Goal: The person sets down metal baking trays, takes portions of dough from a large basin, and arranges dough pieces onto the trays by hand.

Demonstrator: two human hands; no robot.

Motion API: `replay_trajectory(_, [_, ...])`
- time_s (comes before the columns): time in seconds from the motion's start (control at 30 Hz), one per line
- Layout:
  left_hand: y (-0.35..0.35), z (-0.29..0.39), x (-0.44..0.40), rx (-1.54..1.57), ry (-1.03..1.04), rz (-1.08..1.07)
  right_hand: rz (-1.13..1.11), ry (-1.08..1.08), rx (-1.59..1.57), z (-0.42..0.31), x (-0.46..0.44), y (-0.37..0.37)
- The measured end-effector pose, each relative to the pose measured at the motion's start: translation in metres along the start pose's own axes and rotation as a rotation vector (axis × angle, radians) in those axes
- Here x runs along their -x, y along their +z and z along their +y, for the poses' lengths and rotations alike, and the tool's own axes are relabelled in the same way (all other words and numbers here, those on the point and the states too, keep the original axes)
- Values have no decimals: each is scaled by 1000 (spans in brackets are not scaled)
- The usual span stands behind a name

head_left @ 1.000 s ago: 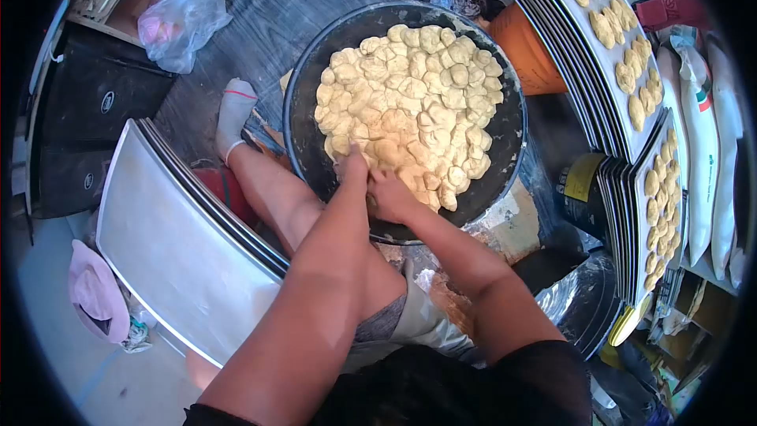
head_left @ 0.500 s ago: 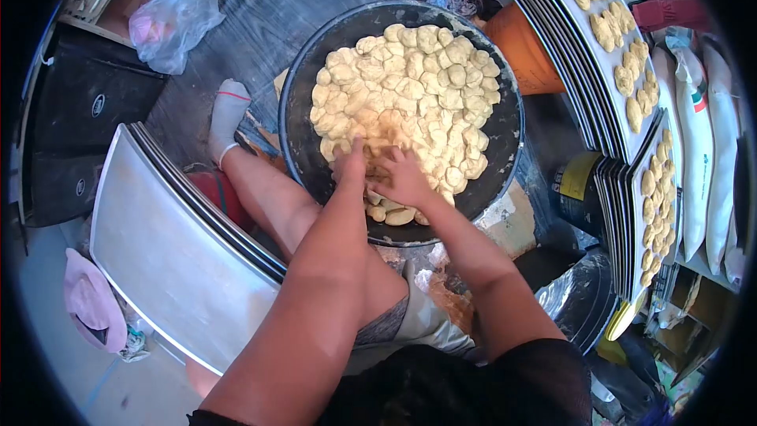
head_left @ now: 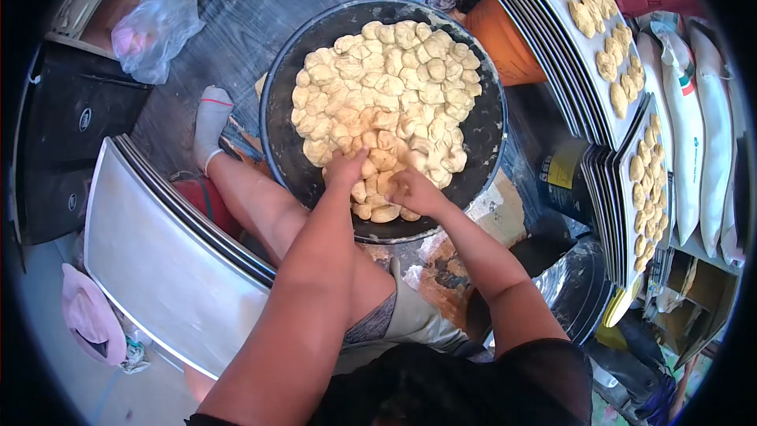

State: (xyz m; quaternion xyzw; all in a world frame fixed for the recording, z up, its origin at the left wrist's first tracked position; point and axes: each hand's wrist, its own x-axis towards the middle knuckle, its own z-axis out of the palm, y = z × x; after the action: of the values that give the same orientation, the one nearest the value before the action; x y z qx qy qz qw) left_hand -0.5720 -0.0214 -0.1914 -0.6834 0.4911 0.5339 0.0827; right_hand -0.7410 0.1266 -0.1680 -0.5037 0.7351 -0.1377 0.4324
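Note:
A round black tub (head_left: pixel 276 150) holds a wide heap of pale yellow dough pieces (head_left: pixel 386 83), pressed against one another. At the near left part of the heap, my left hand (head_left: pixel 345 169) touches the dough with thumb and fingers apart. My right hand (head_left: pixel 416 192) is to its right, its fingers curled at the dough; whether a piece is between them is hidden. Browner, looser pieces lie between the two hands, and several separate ones sit below them near the tub's near rim.
A stack of trays (head_left: pixel 169 260) leans at the left. Tray stacks at the right carry dough pieces (head_left: pixel 583 16). Behind the tub stands an orange bucket (head_left: pixel 505 39). White sacks (head_left: pixel 684 134) are at far right, a plastic bag (head_left: pixel 158 31) at upper left.
My hands have moved apart, the right one outward to the right with its fingers now curled. Browner dough pieces now show between them. The whole view has shifted slightly.

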Motion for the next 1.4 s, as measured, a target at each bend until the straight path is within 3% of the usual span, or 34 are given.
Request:
replay_trajectory(0.03, [-5, 3, 9, -94, 84, -54, -72, -52, -160, -1, -1, -13])
replay_trajectory(0.1, [-8, 11, 15, -73, 74, -88, 276, 284, -100, -3, -10, -61])
replay_trajectory(0.17, [-6, 14, 20, -14, 50, -68, 626, 388, 279, 52, -37, -60])
replay_trajectory(0.2, [-1, 19, 27, -98, -20, 215, 608, 485, 307, 70, -44, -29])
replay_trajectory(0.23, [2, 20, 21, 69, -47, 252, 598, 578, 335, 71, -56, -3])
replay_trajectory(0.27, [6, 13, 7, 237, -77, 286, 524, 662, 260, 25, -44, -8])
replay_trajectory(0.3, [12, -1, -10, 281, -63, 178, 485, 633, 302, 18, -38, 10])
replay_trajectory(0.33, [19, -15, -28, 326, -53, 68, 152, 602, 397, -23, -23, -2])
replay_trajectory(0.37, [25, -29, -45, 367, -47, -41, 292, 401, 491, -29, -3, 29])
replay_trajectory(0.43, [20, -19, -25, 159, 58, -145, 148, 184, 330, -46, 23, 10])
replay_trajectory(0.5, [12, -16, -16, 14, 163, -258, 160, 430, -277, -30, 11, -43])
replay_trajectory(0.57, [-1, 1, 7, -26, 199, -336, 410, 361, 86, 24, -26, -66])
replay_trajectory(0.6, [-6, 9, 21, 10, 207, -381, 463, 454, 59, 36, -47, -57])
replay_trajectory(0.7, [8, 2, 6, 103, 161, -10, 581, 651, 30, 30, -95, -2])
replay_trajectory(0.73, [13, 9, 13, -14, 95, 294, 352, 589, 105, -17, -76, -7])
replay_trajectory(0.8, [10, 9, 6, 193, -14, 139, 255, 442, 197, -30, -56, 26])
replay_trajectory(0.87, [7, 11, 2, 283, -40, -32, 109, 99, 163, -48, -7, 26])
replay_trajectory(0.97, [17, -8, -21, 16, 295, -335, 6, -223, -19, -14, 1, -13])
replay_trajectory(1.0, [17, -6, -18, -30, 320, -388, 20, -94, -279, -10, -17, -39])
replay_trajectory(1.03, [18, -2, -9, -79, 341, -444, 241, -43, -168, 16, -39, -46])
replay_trajectory(1.1, [13, 6, 11, -53, 338, -483, 452, 240, 4, 15, -69, -51])
replay_trajectory(1.17, [2, 20, 31, 109, 308, -443, 374, 454, 98, -13, -86, -23])
replay_trajectory(1.23, [1, 23, 29, 313, 131, -286, 280, 349, 185, -24, -83, 2])
replay_trajectory(1.33, [15, 9, 4, 196, 64, -8, 7, 42, 265, -49, -25, 1])
replay_trajectory(1.4, [5, 18, 17, -14, 195, -242, -149, -128, 259, -50, 1, -13])
